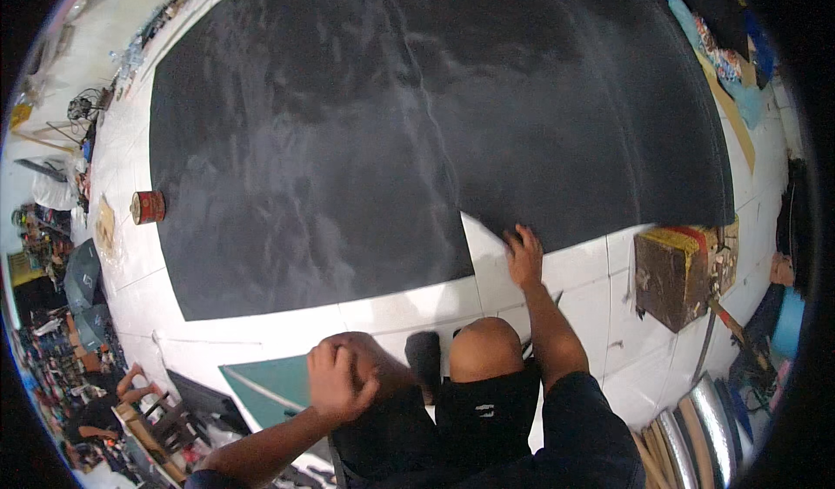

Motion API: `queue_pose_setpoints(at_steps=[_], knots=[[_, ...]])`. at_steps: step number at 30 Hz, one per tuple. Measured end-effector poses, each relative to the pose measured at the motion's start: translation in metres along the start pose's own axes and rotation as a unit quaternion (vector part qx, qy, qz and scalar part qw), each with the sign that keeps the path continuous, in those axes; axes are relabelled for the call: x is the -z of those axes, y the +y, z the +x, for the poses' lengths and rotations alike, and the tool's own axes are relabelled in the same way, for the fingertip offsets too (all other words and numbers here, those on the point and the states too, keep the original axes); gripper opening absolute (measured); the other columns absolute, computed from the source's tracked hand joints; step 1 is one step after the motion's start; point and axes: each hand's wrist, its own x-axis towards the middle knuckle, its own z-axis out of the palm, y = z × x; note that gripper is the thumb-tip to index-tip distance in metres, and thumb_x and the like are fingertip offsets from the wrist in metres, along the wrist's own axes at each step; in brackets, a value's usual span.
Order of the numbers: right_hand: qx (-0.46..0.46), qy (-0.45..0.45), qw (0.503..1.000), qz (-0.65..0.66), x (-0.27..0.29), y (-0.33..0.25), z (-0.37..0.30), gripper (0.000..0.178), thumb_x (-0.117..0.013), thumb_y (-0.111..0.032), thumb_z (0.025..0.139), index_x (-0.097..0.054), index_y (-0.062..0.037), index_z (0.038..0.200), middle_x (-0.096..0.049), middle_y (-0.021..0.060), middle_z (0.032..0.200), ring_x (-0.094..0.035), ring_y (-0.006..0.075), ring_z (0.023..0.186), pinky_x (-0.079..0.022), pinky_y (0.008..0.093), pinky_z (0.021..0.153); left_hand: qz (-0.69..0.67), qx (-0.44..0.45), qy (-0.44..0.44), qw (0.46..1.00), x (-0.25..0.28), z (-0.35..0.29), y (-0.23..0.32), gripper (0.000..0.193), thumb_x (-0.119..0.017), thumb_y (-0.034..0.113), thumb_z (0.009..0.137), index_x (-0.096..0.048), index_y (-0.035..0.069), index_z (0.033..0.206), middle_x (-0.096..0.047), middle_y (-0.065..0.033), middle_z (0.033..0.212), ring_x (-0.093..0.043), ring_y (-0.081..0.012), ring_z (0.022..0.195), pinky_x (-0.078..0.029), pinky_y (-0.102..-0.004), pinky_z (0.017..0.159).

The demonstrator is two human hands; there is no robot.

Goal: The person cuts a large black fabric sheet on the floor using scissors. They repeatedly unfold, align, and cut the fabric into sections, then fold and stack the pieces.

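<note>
A large black sheet (348,141) with chalky grey streaks lies spread over the white tiled floor in front of me. From its near edge a slit runs inward, and the part to the right of it is drawn back, baring a wedge of tile. My right hand (524,258) is at the drawn-back edge, fingers bent over the sheet there; the thumb's grip is hard to see. My left hand (342,380) rests at my left knee, fingers loosely bent and thumb apart, with nothing visible in it.
A red tin (149,207) stands at the sheet's left edge. On the right, a worn wooden block (674,276) touches its near edge. A green board (270,385) lies by my left leg. Rolls of material (700,428) lie at lower right; clutter lines the left side.
</note>
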Motion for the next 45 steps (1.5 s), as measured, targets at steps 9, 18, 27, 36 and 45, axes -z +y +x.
queue_pose_setpoints(at_steps=[9,18,27,36,45], knots=[[-0.458,0.213,0.744,0.438,0.205,0.01,0.047,0.068,-0.044,-0.054,0.095,-0.055,0.0089,0.119,-0.059,0.0201,0.118,-0.054,0.0325,0.11,-0.041,0.0395,0.094,0.012,0.022,-0.285,0.958,0.048,-0.004,0.095,0.052,-0.062,0.043,0.081,-0.058,0.004,0.115,-0.051,-0.0224,0.118,-0.045,-0.0393,0.116,-0.033,-0.0538,0.099],[-0.367,0.297,0.807,0.354,0.433,-0.05,0.046,0.06,-0.041,-0.043,0.1,-0.048,0.0103,0.125,-0.053,0.026,0.126,-0.051,0.0314,0.113,-0.037,0.0372,0.099,-0.261,0.025,-0.088,0.961,0.152,0.347,0.29,0.076,-0.058,0.06,0.084,-0.052,-0.005,0.123,-0.057,-0.0272,0.118,-0.054,-0.0377,0.113,-0.042,-0.0413,0.097],[-0.134,0.037,0.938,0.319,0.58,-0.091,0.02,0.063,-0.069,-0.027,0.082,-0.046,0.003,0.131,-0.059,0.0254,0.117,-0.06,0.0374,0.104,-0.046,0.044,0.091,-0.249,0.145,-0.01,0.958,0.232,0.527,0.446,0.042,-0.064,0.02,0.08,-0.055,-0.003,0.114,-0.065,-0.0187,0.108,-0.061,-0.0345,0.104,-0.048,-0.0459,0.09],[-0.282,0.07,0.944,0.154,0.666,-0.18,0.203,0.07,-0.069,-0.025,0.08,-0.038,0.001,0.137,-0.058,0.0288,0.118,-0.059,0.0443,0.105,-0.043,0.0504,0.094,-0.524,0.087,-0.042,0.846,0.301,0.444,0.49,0.047,-0.061,0.002,0.081,-0.046,-0.002,0.125,-0.06,-0.014,0.114,-0.057,-0.0244,0.104,-0.043,-0.0352,0.092],[-0.282,0.079,0.946,0.14,0.698,-0.352,0.142,0.033,-0.061,0.0,0.074,-0.062,-0.0059,0.107,-0.066,0.0212,0.085,-0.065,0.0388,0.077,-0.052,0.047,0.068,-0.83,0.13,-0.17,0.515,0.516,0.619,0.302,0.062,-0.052,0.039,0.083,-0.046,0.002,0.132,-0.045,-0.0228,0.137,-0.042,-0.0413,0.125,-0.027,-0.0578,0.107]])
